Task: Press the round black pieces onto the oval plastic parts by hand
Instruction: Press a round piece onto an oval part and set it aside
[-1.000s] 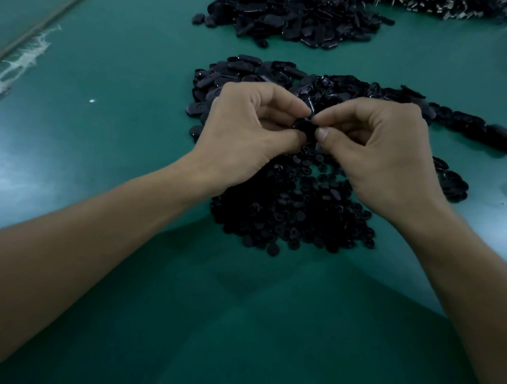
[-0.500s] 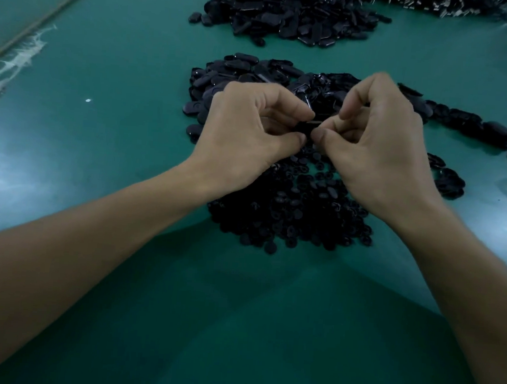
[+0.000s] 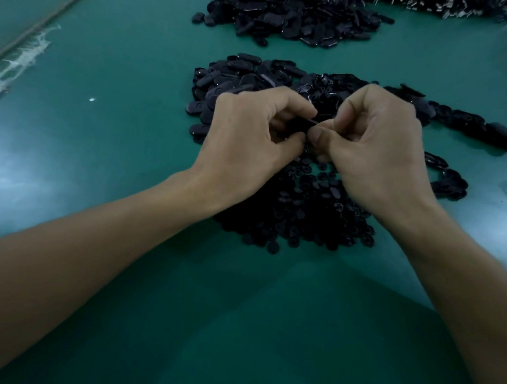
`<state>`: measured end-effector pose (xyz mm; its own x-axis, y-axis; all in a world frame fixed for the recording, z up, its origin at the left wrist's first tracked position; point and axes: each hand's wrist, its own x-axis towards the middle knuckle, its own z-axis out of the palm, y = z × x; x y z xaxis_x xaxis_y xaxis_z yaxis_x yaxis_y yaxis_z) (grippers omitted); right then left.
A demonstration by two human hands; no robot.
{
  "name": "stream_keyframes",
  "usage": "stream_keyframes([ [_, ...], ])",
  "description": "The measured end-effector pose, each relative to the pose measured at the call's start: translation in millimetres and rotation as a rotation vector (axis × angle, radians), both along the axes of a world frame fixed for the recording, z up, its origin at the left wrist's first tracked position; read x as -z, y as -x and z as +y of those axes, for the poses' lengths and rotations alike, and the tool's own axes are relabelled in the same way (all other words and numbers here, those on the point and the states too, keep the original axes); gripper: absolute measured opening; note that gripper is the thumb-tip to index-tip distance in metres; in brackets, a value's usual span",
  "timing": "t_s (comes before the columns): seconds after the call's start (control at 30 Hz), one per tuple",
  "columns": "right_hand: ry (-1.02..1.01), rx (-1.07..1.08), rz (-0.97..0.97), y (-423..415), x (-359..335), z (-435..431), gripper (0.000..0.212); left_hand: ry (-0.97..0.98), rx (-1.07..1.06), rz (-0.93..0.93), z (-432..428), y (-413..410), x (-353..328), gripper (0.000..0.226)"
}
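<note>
Hands together above the piles: my left hand (image 3: 250,137) pinches an oval part (image 3: 303,124), and my right hand (image 3: 378,146), curled tight, pinches its near end. Right knuckles sat higher half a second ago and are now level, so the press is likely finishing. Round piece hidden between my fingers. Loose round pieces (image 3: 304,213) lie underneath.

Dim, teal-cast view. Pale glare on your table (image 3: 10,175) at left; broad shadow darkens the near edge. Wide-angle bending at frame edges.
</note>
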<state>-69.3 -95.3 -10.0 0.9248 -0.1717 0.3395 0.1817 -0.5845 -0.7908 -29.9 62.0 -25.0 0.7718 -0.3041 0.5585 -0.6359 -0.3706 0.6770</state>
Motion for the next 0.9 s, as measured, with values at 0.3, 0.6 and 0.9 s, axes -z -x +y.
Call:
stream_keyframes([
  [0.3, 0.003, -0.087, 0.010, 1, -1, 2, 0.028, -0.067, -0.021, -0.062, 3, -4, 1, 0.023],
  [0.6, 0.095, -0.088, -0.037, 3, 0, -1, 0.017, 0.006, 0.032, 0.077, 4, -11, 2, 0.021],
  [0.9, -0.013, -0.137, 0.060, -3, 2, -15, 0.011, 0.224, 0.229, 0.384, 6, -14, -1, 0.031],
])
